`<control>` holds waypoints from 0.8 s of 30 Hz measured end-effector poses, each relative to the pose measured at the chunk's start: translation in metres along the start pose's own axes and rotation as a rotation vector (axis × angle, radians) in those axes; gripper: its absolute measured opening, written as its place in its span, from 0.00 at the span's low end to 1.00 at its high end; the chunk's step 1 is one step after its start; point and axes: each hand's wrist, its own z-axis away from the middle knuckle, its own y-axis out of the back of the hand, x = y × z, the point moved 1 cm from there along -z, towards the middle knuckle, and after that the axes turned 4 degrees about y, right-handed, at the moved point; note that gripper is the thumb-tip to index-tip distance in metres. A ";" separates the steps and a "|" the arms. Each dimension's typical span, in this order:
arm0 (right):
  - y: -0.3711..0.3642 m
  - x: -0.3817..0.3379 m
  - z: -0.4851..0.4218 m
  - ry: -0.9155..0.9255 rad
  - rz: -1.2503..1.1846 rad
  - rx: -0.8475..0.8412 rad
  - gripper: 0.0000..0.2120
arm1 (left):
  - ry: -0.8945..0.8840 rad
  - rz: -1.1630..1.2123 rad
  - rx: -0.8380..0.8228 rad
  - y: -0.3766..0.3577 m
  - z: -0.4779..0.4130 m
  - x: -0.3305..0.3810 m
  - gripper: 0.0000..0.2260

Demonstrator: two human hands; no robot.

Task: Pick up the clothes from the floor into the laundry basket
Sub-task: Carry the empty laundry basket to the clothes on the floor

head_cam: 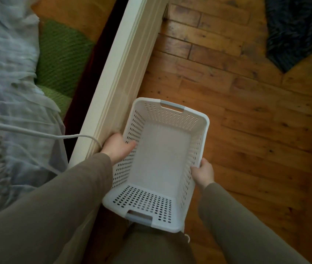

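Note:
I hold an empty white perforated laundry basket (199, 119) in front of me, above the wooden floor. My left hand (118, 147) grips its left rim, with the thumb inside the wall. My right hand (203, 173) grips its right rim. Both arms wear olive-brown sleeves. A dark striped garment (292, 31) lies crumpled on the floor far ahead at the upper right, well apart from the basket.
A white bed frame rail (124, 69) runs diagonally just left of the basket. The bed carries pale sheets (8, 73), a green knitted blanket (61, 54) and a white cable (37, 133). Wooden floorboards (246, 121) spread to the right.

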 end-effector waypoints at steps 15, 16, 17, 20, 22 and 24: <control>0.160 -0.102 0.123 0.084 -0.122 -0.007 0.15 | -0.023 0.009 0.053 0.057 0.125 0.076 0.15; 0.169 -0.109 0.133 0.092 -0.120 0.003 0.15 | -0.043 0.019 0.084 0.063 0.135 0.084 0.14; 0.180 -0.118 0.145 0.105 -0.118 0.014 0.14 | -0.067 0.033 0.121 0.071 0.148 0.093 0.14; 0.213 -0.143 0.182 0.138 -0.112 0.042 0.13 | -0.125 0.087 0.196 0.091 0.187 0.121 0.13; 0.232 -0.157 0.204 0.157 -0.112 0.064 0.12 | -0.134 0.116 0.209 0.104 0.211 0.140 0.13; 0.257 -0.176 0.232 0.177 -0.124 0.088 0.09 | -0.145 0.144 0.198 0.123 0.238 0.167 0.14</control>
